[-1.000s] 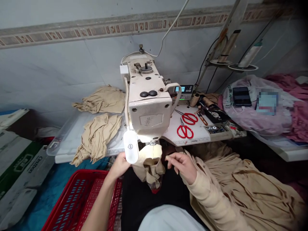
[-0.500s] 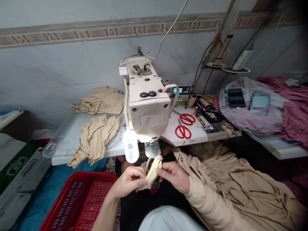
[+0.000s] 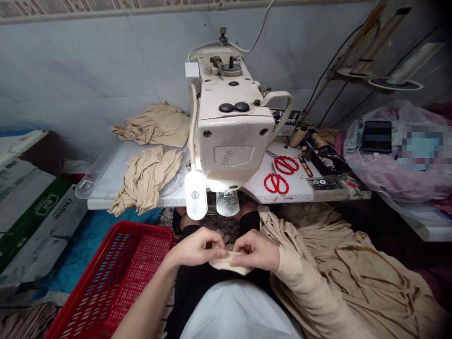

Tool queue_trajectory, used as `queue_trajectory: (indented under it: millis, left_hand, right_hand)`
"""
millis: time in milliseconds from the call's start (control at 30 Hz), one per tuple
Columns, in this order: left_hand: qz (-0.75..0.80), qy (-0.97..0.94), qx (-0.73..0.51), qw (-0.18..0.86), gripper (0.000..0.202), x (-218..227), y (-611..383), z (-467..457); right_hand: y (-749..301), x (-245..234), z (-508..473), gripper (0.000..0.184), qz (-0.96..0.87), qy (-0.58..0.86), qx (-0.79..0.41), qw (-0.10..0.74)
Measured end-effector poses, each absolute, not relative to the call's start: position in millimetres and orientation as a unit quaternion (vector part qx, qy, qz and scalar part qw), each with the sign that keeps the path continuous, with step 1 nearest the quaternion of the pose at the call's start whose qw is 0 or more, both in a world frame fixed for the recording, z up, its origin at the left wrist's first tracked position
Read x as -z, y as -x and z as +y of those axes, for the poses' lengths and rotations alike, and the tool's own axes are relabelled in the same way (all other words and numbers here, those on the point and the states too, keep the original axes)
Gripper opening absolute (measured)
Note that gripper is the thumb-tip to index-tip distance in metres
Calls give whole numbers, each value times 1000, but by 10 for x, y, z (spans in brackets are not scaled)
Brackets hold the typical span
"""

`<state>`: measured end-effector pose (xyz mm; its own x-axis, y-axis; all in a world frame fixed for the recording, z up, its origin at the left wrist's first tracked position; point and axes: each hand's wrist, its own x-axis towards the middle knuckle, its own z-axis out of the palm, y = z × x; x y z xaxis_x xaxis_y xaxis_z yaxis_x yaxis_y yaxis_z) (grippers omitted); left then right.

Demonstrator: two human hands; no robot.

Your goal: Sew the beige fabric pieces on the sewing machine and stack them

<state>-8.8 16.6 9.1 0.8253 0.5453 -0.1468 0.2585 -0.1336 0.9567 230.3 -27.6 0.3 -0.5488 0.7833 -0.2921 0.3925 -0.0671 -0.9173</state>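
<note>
Both hands meet over my lap and pinch a small beige fabric piece [image 3: 231, 263]. My left hand [image 3: 196, 247] grips its left end with fingers closed. My right hand [image 3: 259, 249] grips its right end; beige cloth covers that forearm like a sleeve. The fabric piece lies flat between the hands, below the front of the cream sewing machine [image 3: 233, 122]. The machine's white lamp [image 3: 196, 197] hangs just above my left hand.
A red plastic basket [image 3: 116, 282] stands at lower left. Two beige fabric bundles [image 3: 148, 174] lie on the white table [image 3: 102, 188]. Two red scissors [image 3: 278, 176] rest right of the machine. A large beige cloth heap [image 3: 353, 268] fills the right.
The fabric piece came off the machine's needle area down to my lap. Both hands closed on it and flattened it. The camera tilted down and moved closer.
</note>
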Motion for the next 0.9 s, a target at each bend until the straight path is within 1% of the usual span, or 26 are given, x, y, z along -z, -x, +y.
queue_trajectory:
  millis: [100,200,267,367,467,533,633,767,833,900]
  left_hand:
    - [358,-688,-183,605,37,-78,182,159]
    - [412,-651,-247,588,35,-65,204,130]
    - [408,-658,-289,563,35,-83,196,123]
    - [381,-717,-325,485,26,-166,181,145]
    - [369,-773,-316,409,25,-245,170,191]
    - [386,-777,-310,388,27,-258,158,227]
    - [443,-732,-320,406,29,-237,119,289]
    - [482,-654,-329,482,31,-242,43,376]
    - [493,-634,-339,490,31,-260,9,420]
    - [499,-628,-360,477,29,-270,-20,470]
  right_hand:
    - [-2326,68,-266,36,-586,470,-601,273]
    - [-2310,31,-236,37,-547,486,-583,353]
    - [-2302,-69,-225,34,-561,499,-547,372]
    - [-2295,-286,-229,29,-617,518,-458,376]
    - [-2280,-457,-217,25,-662,520,-362,401]
    - [-2268,-485,-177,25,-661,524,-332,422]
    - [-2261,-420,-70,27,-610,536,-374,449]
    - [-2284,-313,86,34,-527,526,-474,470]
    - [-2310,-282,144,35,-506,525,-490,478]
    - [-2343,-253,191,35,-488,529,-494,488]
